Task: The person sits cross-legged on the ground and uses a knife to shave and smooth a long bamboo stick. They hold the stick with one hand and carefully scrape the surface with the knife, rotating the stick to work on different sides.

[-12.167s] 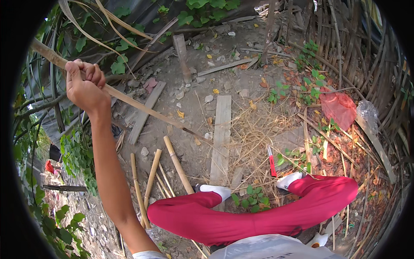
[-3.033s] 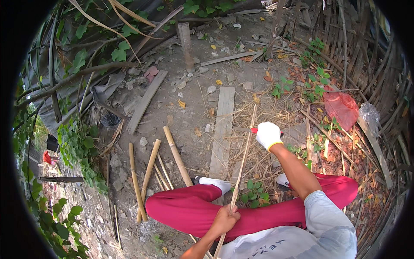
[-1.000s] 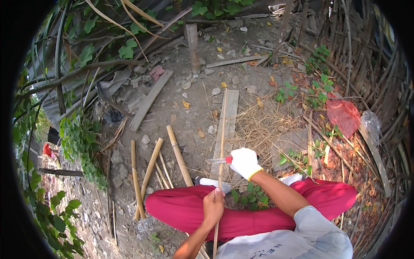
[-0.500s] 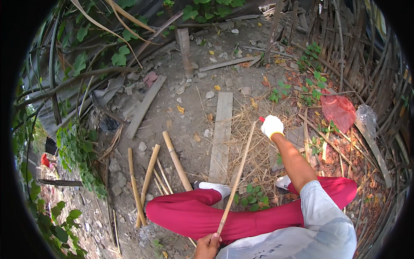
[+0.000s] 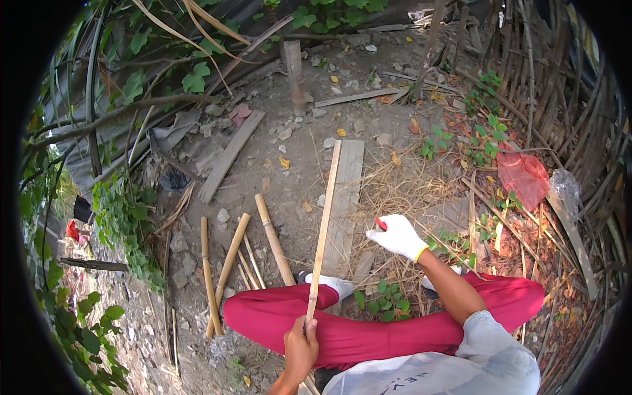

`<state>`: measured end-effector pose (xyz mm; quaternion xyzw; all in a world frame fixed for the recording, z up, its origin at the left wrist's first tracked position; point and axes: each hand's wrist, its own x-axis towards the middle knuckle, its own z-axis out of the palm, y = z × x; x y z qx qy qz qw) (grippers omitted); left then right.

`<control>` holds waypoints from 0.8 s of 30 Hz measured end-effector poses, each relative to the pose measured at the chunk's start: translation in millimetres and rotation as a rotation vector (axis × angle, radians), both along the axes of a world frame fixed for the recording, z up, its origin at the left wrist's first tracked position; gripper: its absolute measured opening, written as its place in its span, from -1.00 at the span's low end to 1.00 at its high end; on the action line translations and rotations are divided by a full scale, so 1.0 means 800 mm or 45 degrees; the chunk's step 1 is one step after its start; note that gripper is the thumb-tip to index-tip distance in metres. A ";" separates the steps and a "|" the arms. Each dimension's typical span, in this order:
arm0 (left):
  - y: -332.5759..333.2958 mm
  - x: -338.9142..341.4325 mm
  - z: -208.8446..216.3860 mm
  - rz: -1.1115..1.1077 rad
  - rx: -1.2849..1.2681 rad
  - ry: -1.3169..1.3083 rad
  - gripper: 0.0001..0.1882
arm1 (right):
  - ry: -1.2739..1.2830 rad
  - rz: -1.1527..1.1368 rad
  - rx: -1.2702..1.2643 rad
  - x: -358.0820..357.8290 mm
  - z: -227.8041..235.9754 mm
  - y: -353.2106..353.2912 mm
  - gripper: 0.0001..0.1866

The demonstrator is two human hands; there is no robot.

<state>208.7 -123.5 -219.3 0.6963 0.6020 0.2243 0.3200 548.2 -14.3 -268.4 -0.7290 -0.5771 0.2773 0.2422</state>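
My bare left hand (image 5: 301, 347) grips the lower end of a long, split bamboo strip (image 5: 324, 227). The strip points away from me, slightly tilted right, its far end over a flat grey board (image 5: 345, 197) on the ground. To the right of the strip and apart from it, my right hand (image 5: 399, 237) in a white glove with a yellow cuff is closed on a red-handled tool (image 5: 381, 224). Only a bit of red shows at the fingers; the rest of the tool is hidden. Pale shavings (image 5: 401, 191) lie beyond the gloved hand.
Several bamboo poles (image 5: 273, 240) lean or lie left of my red-trousered legs (image 5: 388, 336). Another plank (image 5: 232, 157) lies farther left. A red plastic bag (image 5: 522, 174) is at the right, near a stick fence (image 5: 553, 85). Small green plants (image 5: 385, 304) grow between my feet.
The bamboo strip has swung left and moved farther from me, with my left hand rising along with it. My gloved right hand has come back toward me and slightly left.
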 end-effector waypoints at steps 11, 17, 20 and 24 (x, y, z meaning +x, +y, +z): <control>0.040 0.064 -0.019 -0.038 0.073 -0.258 -0.73 | -0.116 0.217 0.281 -0.103 0.018 -0.044 -0.69; 0.042 0.080 -0.015 -0.081 -0.190 -0.500 -0.69 | -0.307 0.169 0.193 -0.090 0.016 -0.036 -0.79; 0.040 0.083 -0.033 -0.096 -0.264 -0.555 -0.65 | -0.409 0.198 0.117 -0.083 0.009 -0.028 -0.81; 0.044 0.080 -0.037 -0.094 -0.414 -0.584 -0.65 | -0.448 0.190 0.034 -0.086 -0.009 -0.017 -0.81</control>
